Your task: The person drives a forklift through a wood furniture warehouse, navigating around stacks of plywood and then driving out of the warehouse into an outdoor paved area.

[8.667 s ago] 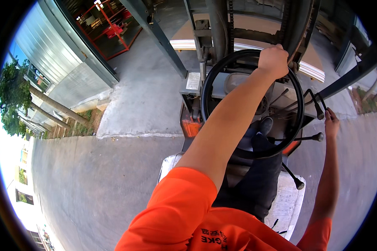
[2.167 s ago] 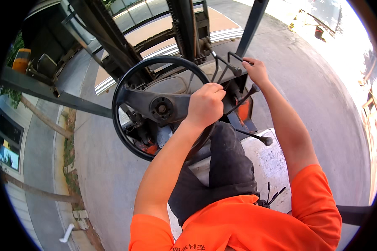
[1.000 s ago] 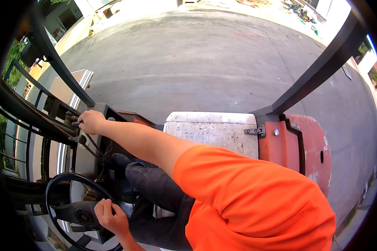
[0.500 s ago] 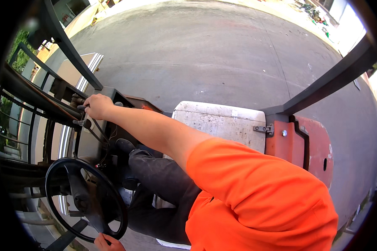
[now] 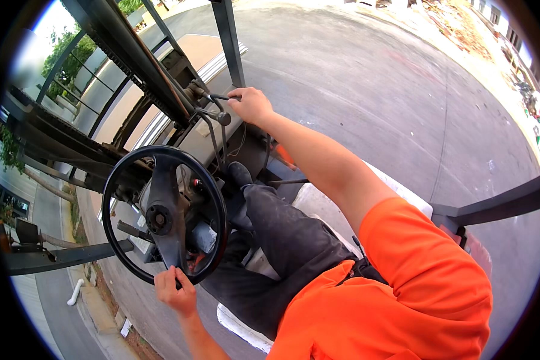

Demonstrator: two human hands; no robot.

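Observation:
My left hand (image 5: 176, 291) grips the lower rim of a black steering wheel (image 5: 166, 187), its fingers and thumb closed around it. My right arm reaches forward across the cab. At its end my right hand (image 5: 250, 105) is closed on the end of a control lever (image 5: 219, 96). Beside that lever, a second lever with a dark round knob (image 5: 224, 118) stands untouched. Below the levers my dark shoe (image 5: 240, 174) is in the footwell.
Dark mast rails (image 5: 147, 54) of a forklift rise ahead, with flat boards (image 5: 201, 49) beyond them. Grey posts (image 5: 228, 45) frame the cab. Grey pavement (image 5: 366, 72) lies to the right, with rubble (image 5: 462, 30) at its far edge. A white pipe (image 5: 75, 292) lies by a kerb at left.
The view has swung left, so the wheel, levers and both hands appear farther right. More of the mast and my left forearm shows. Both hands keep their holds.

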